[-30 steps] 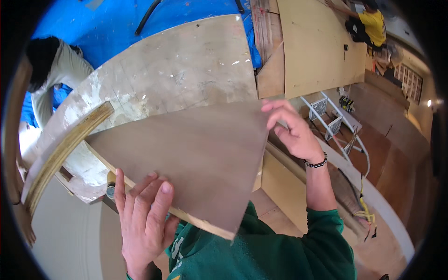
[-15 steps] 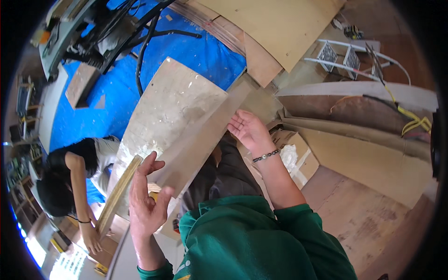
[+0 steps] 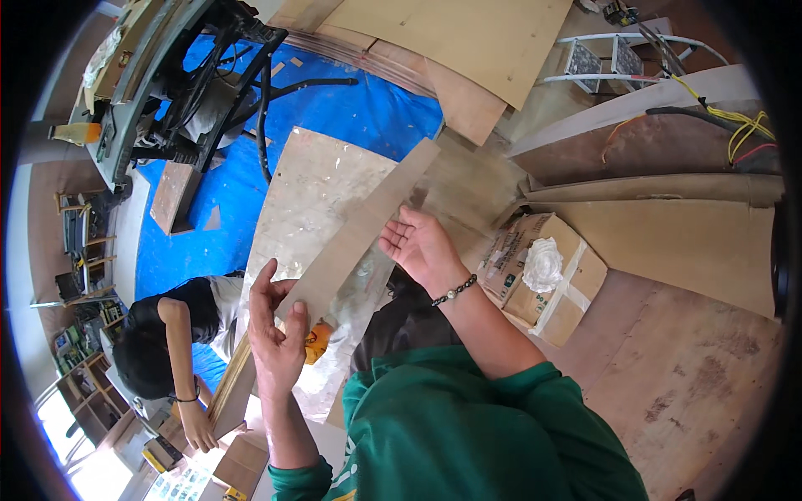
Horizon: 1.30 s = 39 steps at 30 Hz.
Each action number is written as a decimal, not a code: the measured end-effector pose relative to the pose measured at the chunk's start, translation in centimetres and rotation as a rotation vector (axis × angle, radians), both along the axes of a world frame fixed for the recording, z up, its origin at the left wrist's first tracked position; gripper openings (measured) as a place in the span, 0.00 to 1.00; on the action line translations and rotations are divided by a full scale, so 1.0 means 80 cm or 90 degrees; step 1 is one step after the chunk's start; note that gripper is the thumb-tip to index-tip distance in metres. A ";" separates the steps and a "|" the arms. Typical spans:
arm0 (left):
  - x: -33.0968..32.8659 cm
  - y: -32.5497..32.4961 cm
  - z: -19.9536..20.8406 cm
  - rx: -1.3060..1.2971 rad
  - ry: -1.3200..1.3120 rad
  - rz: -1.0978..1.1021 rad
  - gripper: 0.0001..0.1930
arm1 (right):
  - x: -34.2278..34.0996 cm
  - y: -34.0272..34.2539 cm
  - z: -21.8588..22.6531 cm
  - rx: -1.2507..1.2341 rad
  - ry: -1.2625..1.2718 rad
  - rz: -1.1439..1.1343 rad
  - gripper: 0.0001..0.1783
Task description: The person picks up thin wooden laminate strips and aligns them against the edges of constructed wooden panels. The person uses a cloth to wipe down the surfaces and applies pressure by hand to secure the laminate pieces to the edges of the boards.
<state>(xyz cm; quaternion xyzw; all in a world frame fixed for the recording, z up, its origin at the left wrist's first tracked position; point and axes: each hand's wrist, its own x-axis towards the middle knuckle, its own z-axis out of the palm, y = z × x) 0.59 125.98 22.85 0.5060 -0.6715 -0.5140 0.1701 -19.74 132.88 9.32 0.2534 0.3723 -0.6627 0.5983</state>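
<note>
A long, thin, light-brown board strip (image 3: 355,230) slants across in front of me over a paint-spotted panel. At its near end is my left hand (image 3: 280,334), thumb on one side and fingers on the other, closed on the strip. My right hand (image 3: 418,246), with a beaded bracelet at the wrist, is palm up with curled fingers at the strip's right edge farther along. Its exact fingertip contact is hard to see. An orange round object (image 3: 317,342) shows below the strip, beside my left thumb.
At the left a co-worker (image 3: 154,351) bends over, one hand near a layered wooden piece (image 3: 230,392). The large panel (image 3: 313,179) lies on blue sheeting (image 3: 376,108). A cardboard box (image 3: 576,313) with crumpled white material stands right. Farther right are yellow cables (image 3: 748,129) and a white stepladder (image 3: 606,63).
The strip has tilted, showing its broad face more clearly. My right hand has shifted left and slightly down in view. The whole view has swung, and the co-worker appears lower and farther right.
</note>
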 end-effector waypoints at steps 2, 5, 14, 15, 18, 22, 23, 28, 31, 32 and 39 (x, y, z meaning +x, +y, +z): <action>0.003 -0.001 -0.004 -0.018 -0.004 -0.004 0.28 | 0.007 0.000 0.004 -0.014 -0.013 -0.002 0.12; 0.003 0.000 -0.006 -0.012 -0.008 0.007 0.28 | 0.016 0.002 0.015 -0.013 -0.038 -0.014 0.15; 0.001 0.001 -0.007 0.001 0.023 0.024 0.29 | 0.042 0.009 0.034 -0.071 -0.081 -0.004 0.16; 0.002 0.001 -0.011 -0.005 0.027 0.020 0.28 | 0.044 0.010 0.038 -0.069 -0.079 -0.007 0.16; 0.004 0.001 -0.012 -0.012 0.028 0.018 0.28 | 0.050 0.011 0.046 -0.073 -0.082 -0.010 0.15; 0.001 0.000 -0.007 -0.001 0.019 0.026 0.28 | 0.061 0.017 0.050 -0.120 -0.111 -0.001 0.14; 0.002 0.000 -0.007 -0.007 0.021 0.026 0.28 | 0.065 0.018 0.053 -0.134 -0.118 0.000 0.14; 0.006 -0.005 -0.021 -0.049 0.038 0.000 0.29 | 0.086 0.018 0.068 -0.163 -0.142 -0.005 0.13; 0.010 -0.009 -0.023 -0.050 0.000 -0.034 0.29 | 0.102 0.022 0.065 -0.218 -0.200 -0.026 0.13; 0.015 -0.008 -0.026 -0.059 0.014 -0.030 0.29 | 0.112 0.021 0.069 -0.218 -0.177 -0.001 0.16; 0.004 -0.008 -0.027 -0.055 0.047 -0.063 0.27 | 0.077 0.066 0.064 -0.163 0.107 0.199 0.17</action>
